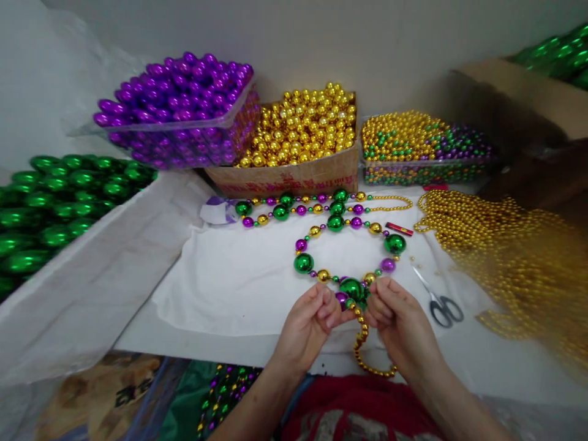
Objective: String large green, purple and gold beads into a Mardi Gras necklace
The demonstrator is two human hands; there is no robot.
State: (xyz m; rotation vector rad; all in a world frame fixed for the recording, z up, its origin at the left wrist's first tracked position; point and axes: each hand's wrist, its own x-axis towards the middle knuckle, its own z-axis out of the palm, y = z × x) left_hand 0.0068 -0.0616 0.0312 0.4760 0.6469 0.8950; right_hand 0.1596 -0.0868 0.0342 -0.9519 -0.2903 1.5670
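Observation:
A bead necklace (304,263) of green, purple and gold balls lies in a loop on the white cloth (239,275). Both my hands meet at its near end, fingers pinched closed. My left hand (316,312) grips the strand beside a large green bead (352,289). On the other side, my right hand (388,306) pinches the necklace close to a gold bead; the exact grip point is hidden by the fingers. From between the hands a string of small gold beads (362,337) hangs toward my lap. Another finished-looking strand (301,210) stretches across the cloth behind the loop.
Scissors (441,306) and a red lighter-like stick (399,229) lie at the right. Gold bead strings (487,233) pile beyond them. Purple beads fill a clear bin (229,119); gold balls fill a cardboard box (294,177); small mixed beads (413,138) and green beads (55,208) stand around.

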